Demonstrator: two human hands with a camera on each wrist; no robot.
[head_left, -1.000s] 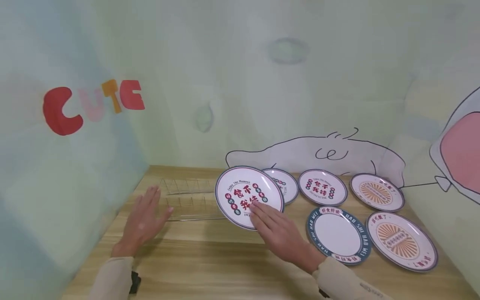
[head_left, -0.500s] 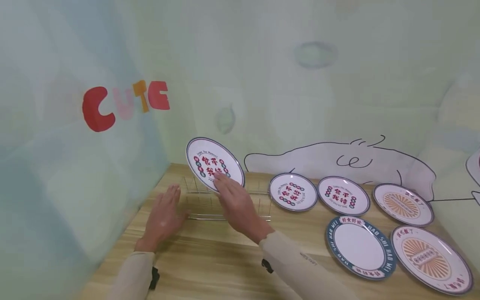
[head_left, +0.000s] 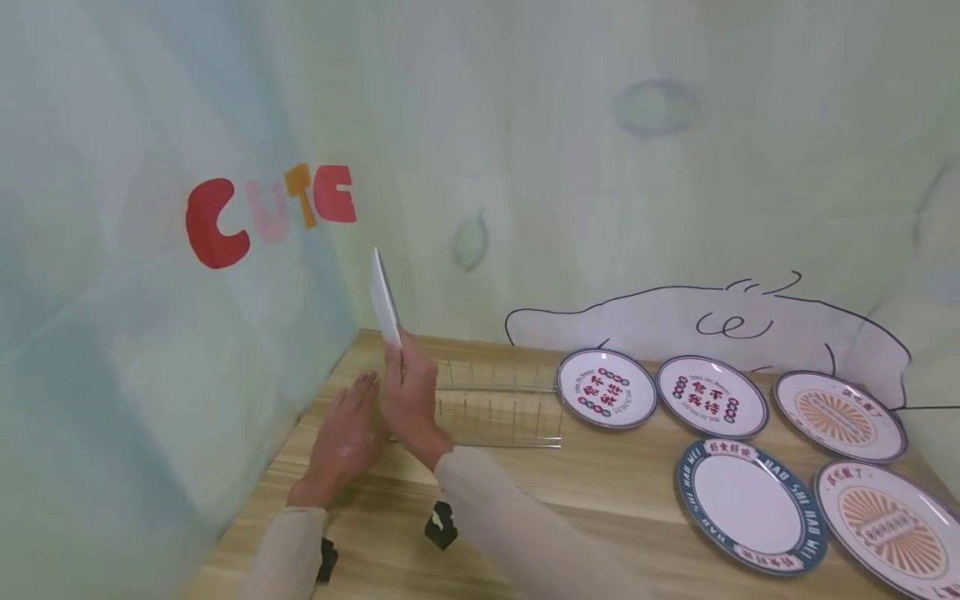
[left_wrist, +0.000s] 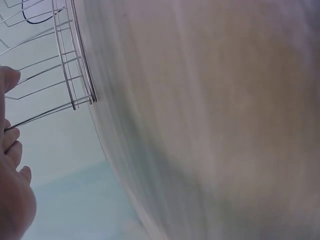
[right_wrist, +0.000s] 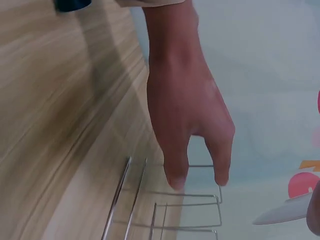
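Note:
My right hand (head_left: pixel 408 400) holds a white plate (head_left: pixel 384 300) up on edge above the left end of a low metal wire dish rack (head_left: pixel 517 443). The plate is seen nearly edge-on; in the right wrist view only a sliver of the plate (right_wrist: pixel 285 211) shows, beside a fingertip. At the rack's left end is my left hand (head_left: pixel 348 433), with thumb and fingers around the end wires. The right wrist view shows that left hand (right_wrist: pixel 185 110) against the rack's wires (right_wrist: pixel 185 204). In the head view the right hand partly hides it.
To the right of the rack lie several round plates, among them a red-lettered plate (head_left: pixel 607 387), a blue-rimmed plate (head_left: pixel 750 504) and an orange sunburst plate (head_left: pixel 881 529). Painted walls (head_left: pixel 450 125) close off the left side and back of the wooden table (head_left: pixel 525 492).
My right hand has carried the plate leftward from beside the rack to above its left end, turning it from face-on to nearly edge-on. The left hand stays at the rack's end.

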